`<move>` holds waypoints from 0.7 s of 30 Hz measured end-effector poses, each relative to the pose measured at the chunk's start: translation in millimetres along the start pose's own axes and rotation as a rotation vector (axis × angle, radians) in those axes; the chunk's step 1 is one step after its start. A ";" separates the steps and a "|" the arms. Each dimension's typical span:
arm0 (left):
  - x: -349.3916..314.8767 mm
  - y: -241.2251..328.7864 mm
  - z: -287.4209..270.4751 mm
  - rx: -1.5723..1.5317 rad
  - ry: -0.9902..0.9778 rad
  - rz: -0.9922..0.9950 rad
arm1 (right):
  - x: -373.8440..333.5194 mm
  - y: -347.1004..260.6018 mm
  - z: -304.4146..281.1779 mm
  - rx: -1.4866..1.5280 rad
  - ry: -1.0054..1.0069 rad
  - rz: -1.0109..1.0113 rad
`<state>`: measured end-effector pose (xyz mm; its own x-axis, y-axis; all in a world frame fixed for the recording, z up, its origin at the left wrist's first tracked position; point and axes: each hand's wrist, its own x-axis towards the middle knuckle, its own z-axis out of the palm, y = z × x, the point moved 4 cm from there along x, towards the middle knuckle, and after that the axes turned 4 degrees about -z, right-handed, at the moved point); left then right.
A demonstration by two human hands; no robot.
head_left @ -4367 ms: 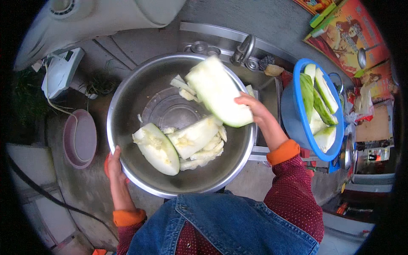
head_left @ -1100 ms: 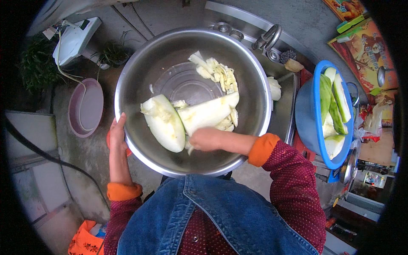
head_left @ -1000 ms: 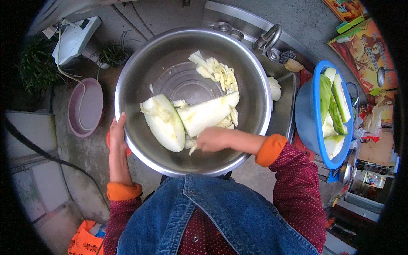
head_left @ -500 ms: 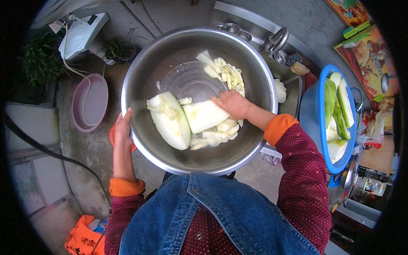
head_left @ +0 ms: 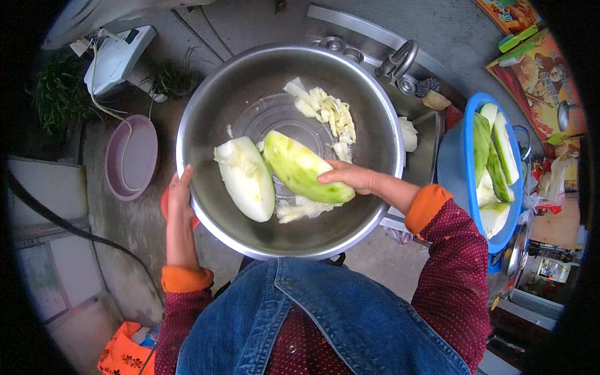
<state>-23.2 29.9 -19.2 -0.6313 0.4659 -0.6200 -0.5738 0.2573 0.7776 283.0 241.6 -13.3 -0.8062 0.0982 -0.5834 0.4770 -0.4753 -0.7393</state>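
Note:
A large steel basin (head_left: 206, 100) lies in front of me. My left hand (head_left: 180, 190) is closed on its left rim. Inside the basin, my right hand (head_left: 351, 177) grips the right end of a peeled winter melon piece (head_left: 294, 164), thumb on top. Its rounded, green-streaked outer side faces up. To the left of it, almost touching, lies a paler winter melon piece (head_left: 249, 187) with soft pith at its upper end. Loose pith scraps (head_left: 334, 112) are heaped at the basin's far right, and more pith (head_left: 300, 209) lies partly beneath the held piece.
On the right, a blue tub (head_left: 459, 150) holds several melon pieces. Behind the basin is a metal sink with a faucet (head_left: 400, 62), and a white chunk (head_left: 407, 134) lies beside it. A pink basin (head_left: 131, 156) with a hose stands on the floor at left.
The right-hand melon piece has been turned over, from its pale flat side to its green-streaked side. My right hand has shifted from lying on it to gripping its end. My left hand stays put.

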 end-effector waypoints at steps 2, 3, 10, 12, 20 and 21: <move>0.5 -1.8 -1.4 -0.028 -0.018 -0.004 | -9.4 2.1 7.2 0.245 -0.053 -0.005; 0.5 -2.3 -2.6 -0.018 -0.021 0.006 | -15.2 2.2 10.9 0.377 -0.087 -0.009; 6.9 -5.8 -8.0 -0.027 -0.042 -0.025 | -81.7 -5.5 -11.7 0.485 0.175 -0.340; 7.7 -5.7 -6.9 -0.042 -0.080 -0.010 | -108.6 -7.0 -26.7 0.464 0.295 -0.520; 4.8 -2.8 -4.5 -0.030 -0.074 -0.007 | -166.9 28.3 -128.1 0.381 0.843 -0.682; 4.3 -2.6 -4.6 -0.003 -0.047 -0.016 | -162.5 38.5 -143.8 0.383 0.897 -0.657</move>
<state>-26.9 27.3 -24.3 -0.5969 0.5013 -0.6264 -0.5850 0.2623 0.7674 482.7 333.0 4.7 -0.2504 0.9302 -0.2685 -0.1987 -0.3208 -0.9261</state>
